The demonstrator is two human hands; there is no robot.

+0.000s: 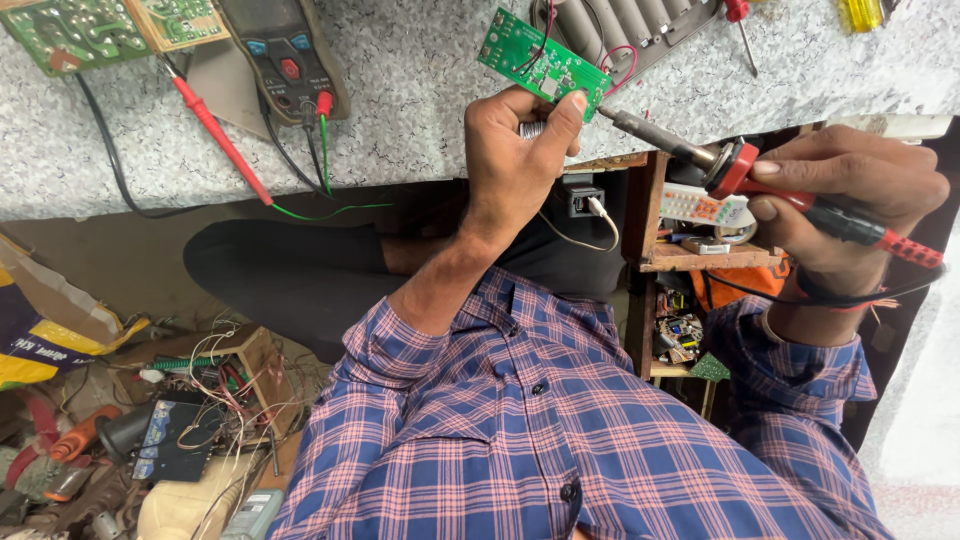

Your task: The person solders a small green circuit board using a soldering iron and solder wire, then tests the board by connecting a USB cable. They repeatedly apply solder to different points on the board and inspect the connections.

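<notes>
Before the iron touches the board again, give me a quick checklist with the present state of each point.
1. Green circuit board gripped by the left hand: ok, pinched at its lower edge.
2. Soldering iron held by the right hand: ok, fingers on the red handle.
3. Iron tip at the board's edge: ok, it meets the right-hand corner beside the thumb.
4. Fingers away from the hot tip: not ok, the thumb lies very near.
5. Red and black wires on the board out of the tip's way: cannot tell.
6. Iron hot: cannot tell.
</notes>
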